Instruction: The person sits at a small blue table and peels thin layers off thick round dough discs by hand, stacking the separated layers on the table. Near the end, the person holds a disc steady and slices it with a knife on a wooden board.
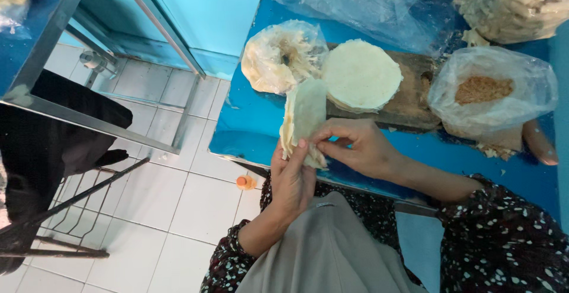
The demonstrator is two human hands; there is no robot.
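Note:
Both my hands hold a small stack of thin, pale round wrappers (303,115) upright over the near edge of the blue table (249,121). My left hand (293,180) supports the stack from below and behind. The fingertips of my right hand (355,146) pinch the stack's lower edge and one sheet is lifting away from the others. A flat stack of round wrappers (360,75) lies on a worn wooden board (415,100) just beyond my hands.
A clear bag of wrappers (278,56) lies left of the board. A bag of brown crumbly filling (489,91) sits at the right, with larger bags (515,2) behind. A small orange cap (242,181) is on the white tiled floor. A black chair (53,151) stands left.

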